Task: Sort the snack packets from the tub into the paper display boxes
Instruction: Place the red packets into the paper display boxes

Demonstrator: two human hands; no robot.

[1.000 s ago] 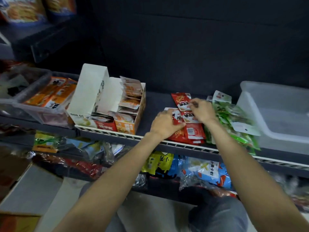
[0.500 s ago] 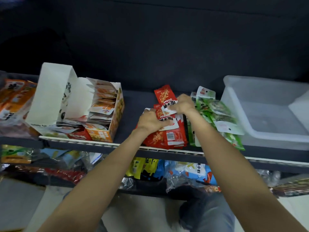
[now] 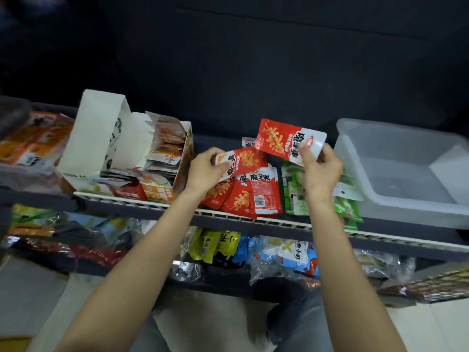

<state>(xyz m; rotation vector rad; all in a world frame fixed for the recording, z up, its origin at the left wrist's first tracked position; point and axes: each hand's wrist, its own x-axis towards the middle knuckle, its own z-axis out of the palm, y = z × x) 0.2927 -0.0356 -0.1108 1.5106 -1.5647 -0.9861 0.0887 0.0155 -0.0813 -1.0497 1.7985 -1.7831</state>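
Both hands have come up off the pile since a moment ago, each with a red packet now. Right hand (image 3: 320, 171) is pinching the white end of one red packet (image 3: 284, 141) between thumb and fingers, holding it up above the shelf, tilted a bit. Left hand (image 3: 206, 170) is pinching a second red packet (image 3: 241, 161) at its white end too, lower down, and the two packets overlap slightly at their corners.

Right under them is the rest of the red pile (image 3: 253, 196), lying flat on the shelf (image 3: 228, 219) near its front edge. Just beside that, to the right, sits a heap of green packets (image 3: 297, 196), partly hidden by the right wrist. Further right is the clear plastic tub (image 3: 406, 174).

Over on the left are two paper display boxes: the orange box (image 3: 165, 191) with packets standing in it, and touching it, a tall white box (image 3: 96, 133). More bagged snacks on the shelf below, kinda blurry.
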